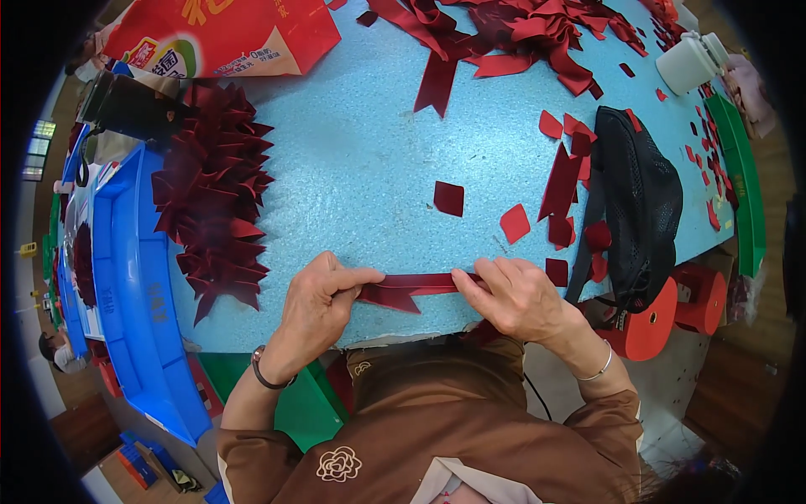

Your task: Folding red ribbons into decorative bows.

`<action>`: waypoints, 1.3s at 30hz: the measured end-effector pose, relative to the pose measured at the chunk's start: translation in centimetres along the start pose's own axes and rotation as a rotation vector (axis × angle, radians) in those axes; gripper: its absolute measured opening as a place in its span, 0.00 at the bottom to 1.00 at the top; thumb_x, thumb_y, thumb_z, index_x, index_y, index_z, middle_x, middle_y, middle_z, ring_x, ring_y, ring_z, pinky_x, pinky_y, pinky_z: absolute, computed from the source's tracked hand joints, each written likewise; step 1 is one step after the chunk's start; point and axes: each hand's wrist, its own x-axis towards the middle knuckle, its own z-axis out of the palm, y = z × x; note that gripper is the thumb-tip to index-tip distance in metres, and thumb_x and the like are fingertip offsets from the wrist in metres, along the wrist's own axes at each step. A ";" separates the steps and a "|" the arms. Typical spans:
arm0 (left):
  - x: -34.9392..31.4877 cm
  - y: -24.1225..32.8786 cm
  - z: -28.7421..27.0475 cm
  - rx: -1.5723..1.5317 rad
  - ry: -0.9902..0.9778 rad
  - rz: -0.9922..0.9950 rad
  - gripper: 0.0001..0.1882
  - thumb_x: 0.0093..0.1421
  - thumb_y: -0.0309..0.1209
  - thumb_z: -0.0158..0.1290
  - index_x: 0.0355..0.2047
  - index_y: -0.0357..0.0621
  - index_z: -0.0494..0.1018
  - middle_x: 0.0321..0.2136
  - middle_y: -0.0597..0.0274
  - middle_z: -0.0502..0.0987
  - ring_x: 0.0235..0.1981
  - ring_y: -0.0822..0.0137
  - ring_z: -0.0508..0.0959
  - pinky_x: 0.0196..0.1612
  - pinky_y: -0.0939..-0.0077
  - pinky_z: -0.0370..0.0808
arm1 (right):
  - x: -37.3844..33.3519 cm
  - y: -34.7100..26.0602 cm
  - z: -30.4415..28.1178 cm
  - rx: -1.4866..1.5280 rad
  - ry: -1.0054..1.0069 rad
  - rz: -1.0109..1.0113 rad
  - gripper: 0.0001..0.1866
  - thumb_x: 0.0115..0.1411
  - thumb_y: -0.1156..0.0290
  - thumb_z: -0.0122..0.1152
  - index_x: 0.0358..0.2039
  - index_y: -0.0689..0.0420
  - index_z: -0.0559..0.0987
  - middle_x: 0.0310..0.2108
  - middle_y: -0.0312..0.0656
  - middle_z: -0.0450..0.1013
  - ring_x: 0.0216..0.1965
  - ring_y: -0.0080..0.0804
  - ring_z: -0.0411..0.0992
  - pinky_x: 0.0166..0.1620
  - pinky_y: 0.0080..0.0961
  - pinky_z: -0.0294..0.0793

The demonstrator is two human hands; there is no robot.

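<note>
A dark red ribbon (420, 286) is stretched level between my two hands, close to the near edge of the table. Its left part is folded over, and a notched tail hangs below the fold. My left hand (323, 298) pinches the left end between thumb and fingers. At the other end my right hand (512, 294) grips the ribbon, thumb on top and fingers curled. Beyond my left hand lies a thick pile of folded dark red ribbons (220, 185) with pointed ends. Past the ribbon lie a dark red scrap (448, 198) and a brighter red scrap (515, 223).
Loose ribbons (537, 34) heap at the far side of the blue table (353, 168). A black mesh bag (642, 210) lies at right, red ribbon rolls (651, 328) below it. A white bottle (690, 63), blue bin (138, 294), dark jar (130, 105) and red package (252, 34) stand around.
</note>
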 end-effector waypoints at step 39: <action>-7.7 -0.9 -1.4 0.068 0.151 0.064 0.11 0.52 0.23 0.52 0.32 0.52 0.82 0.21 0.52 0.69 0.26 0.52 0.72 0.31 0.61 0.70 | 2.5 -7.9 -11.2 0.174 -0.073 0.190 0.10 0.47 0.73 0.68 0.28 0.60 0.76 0.26 0.43 0.72 0.24 0.40 0.72 0.26 0.30 0.70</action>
